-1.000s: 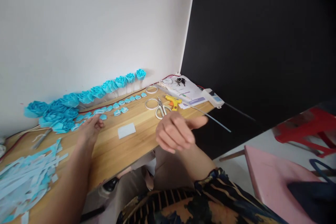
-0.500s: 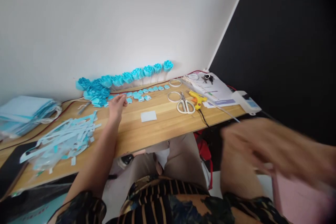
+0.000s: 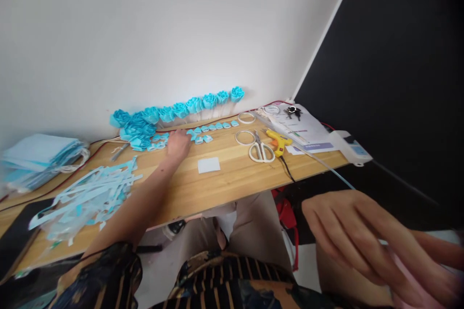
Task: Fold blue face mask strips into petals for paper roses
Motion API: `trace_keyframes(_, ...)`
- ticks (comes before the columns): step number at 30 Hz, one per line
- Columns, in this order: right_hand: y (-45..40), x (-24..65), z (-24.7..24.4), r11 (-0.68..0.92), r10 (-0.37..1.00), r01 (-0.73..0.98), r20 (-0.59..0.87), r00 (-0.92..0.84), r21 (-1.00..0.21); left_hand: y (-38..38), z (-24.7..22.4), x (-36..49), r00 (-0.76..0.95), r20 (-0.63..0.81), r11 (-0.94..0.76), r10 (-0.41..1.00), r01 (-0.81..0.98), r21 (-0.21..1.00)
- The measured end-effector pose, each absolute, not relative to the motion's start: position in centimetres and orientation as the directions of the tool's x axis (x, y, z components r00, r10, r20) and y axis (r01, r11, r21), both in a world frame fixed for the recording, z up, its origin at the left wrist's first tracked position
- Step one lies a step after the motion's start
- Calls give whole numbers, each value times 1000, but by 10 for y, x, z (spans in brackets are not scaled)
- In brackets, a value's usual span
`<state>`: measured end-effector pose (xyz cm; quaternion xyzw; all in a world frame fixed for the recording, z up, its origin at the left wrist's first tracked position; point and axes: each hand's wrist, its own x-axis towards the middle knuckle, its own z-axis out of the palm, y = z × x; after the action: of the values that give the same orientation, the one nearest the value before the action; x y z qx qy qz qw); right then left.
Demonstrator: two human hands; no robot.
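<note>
The left grip (image 3: 179, 144) is down by small folded pieces (image 3: 219, 126); I cannot tell if it holds 1. They sit in rows beside it on the counter (image 3: 237, 176), maybe for easy reach. Behind it, blue flowers (image 3: 195, 104) lean on the wall (image 3: 181, 24), perhaps to keep from getting squashed. The pieces look blue with pale bits. The right grip (image 3: 357, 236) is past the counter's edge, fingers bent; I cannot tell if it holds anything.

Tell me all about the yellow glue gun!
The glue gun is yellow and looks plastic, with an orange trigger. It lies on its side on the wooden table, nozzle pointing away and left, right of the scissors. A black cord runs from its handle to the table's front edge. A pale stick seems to come out of its back. Nobody is touching it.
</note>
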<state>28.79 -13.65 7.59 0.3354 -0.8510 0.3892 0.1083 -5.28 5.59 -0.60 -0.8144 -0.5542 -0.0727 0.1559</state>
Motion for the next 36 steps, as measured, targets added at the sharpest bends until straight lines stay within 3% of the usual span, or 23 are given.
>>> trace_keyframes(1,-138,282,77,250,-355,-750,663,-659,-612,58,-7,-53,368,292,-322,883,927,-193)
trace_keyframes(2,-139,275,78,148,-217,-779,748,-627,-609,60,-8,-53,356,295,-308,887,930,-199)
trace_keyframes(5,-138,257,75,-10,-26,-802,802,-596,-597,69,-2,-58,308,326,-271,894,950,-154)
trace_keyframes(9,-123,246,60,-104,74,-800,798,-598,-591,78,9,-68,269,379,-262,885,962,-72)
trace_keyframes(13,-112,245,39,-129,112,-802,795,-596,-583,74,9,-76,390,340,-375,856,920,-112)
trace_keyframes(17,-115,242,21,-94,242,-820,786,-569,-564,64,1,-71,463,295,-444,836,886,-132)
trace_keyframes(23,-112,232,7,-72,279,-845,802,-528,-531,70,2,-41,196,365,-202,910,979,-20)
trace_keyframes(30,-110,233,2,-33,401,-826,749,-527,-563,88,6,-23,102,202,-97,974,995,-31)
trace_keyframes(33,-112,239,2,3,479,-806,709,-518,-592,82,17,-39,33,348,-98,937,980,171)
trace_keyframes(36,-103,237,9,-1,607,-712,565,-558,-702,63,29,-52,-170,477,-211,862,736,643)
